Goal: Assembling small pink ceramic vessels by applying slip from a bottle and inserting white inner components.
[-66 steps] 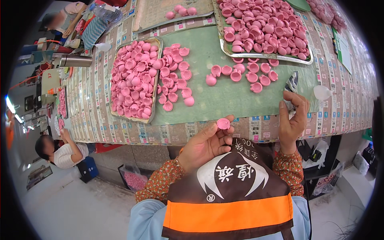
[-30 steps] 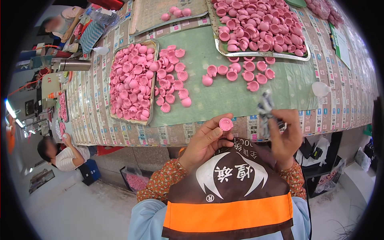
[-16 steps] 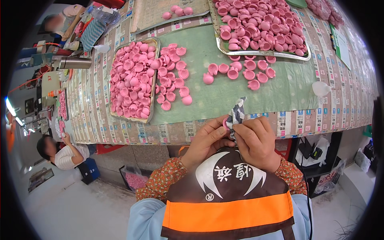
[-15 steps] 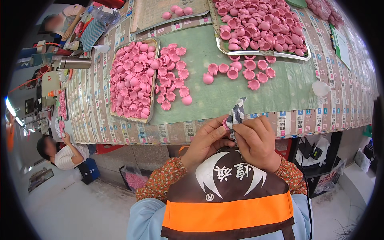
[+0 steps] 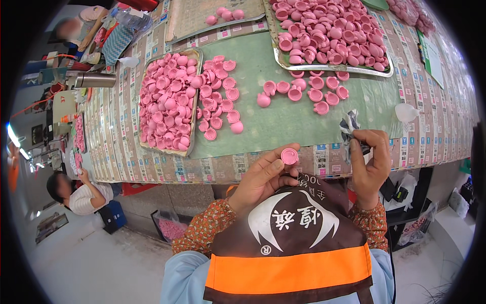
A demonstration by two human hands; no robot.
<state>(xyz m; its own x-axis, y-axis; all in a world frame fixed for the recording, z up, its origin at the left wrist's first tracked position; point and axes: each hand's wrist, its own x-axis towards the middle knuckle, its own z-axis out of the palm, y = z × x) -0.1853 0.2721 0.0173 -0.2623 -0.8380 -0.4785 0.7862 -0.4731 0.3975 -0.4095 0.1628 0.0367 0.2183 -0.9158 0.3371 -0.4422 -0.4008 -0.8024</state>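
Two bare hands work just short of the green sheet-like mat (image 5: 298, 126), which serves as the landmark here. Nearest is the wearer's dark brown apron with a bright orange band (image 5: 288, 269). The left hand (image 5: 260, 177) is by the mat's near edge, its thumb and fingertips clamped on one small round pink shell with a ridged rim (image 5: 289, 156), hollow side facing up. Right of it, the right hand (image 5: 369, 159) pinches a crumpled grey-and-white patterned cloth (image 5: 349, 126) between thumb and forefinger; the cloth's upper end overlaps the mat's near part, well apart from the shell.

The step in hand appears to be work on this single shell, with the cloth held clear of it. Touching cloth to shell would call for a leftward move along the mat's near edge, with the left grip steady.

Farther off, a loose group of similar pink shells (image 5: 315, 95) lies on the mat. A heaped metal tray (image 5: 196, 111) stands at the mat's left edge, another heaped metal tray (image 5: 329, 67) at its far right, and a shallow tray with four pink balls (image 5: 192, 20) beyond its far left.
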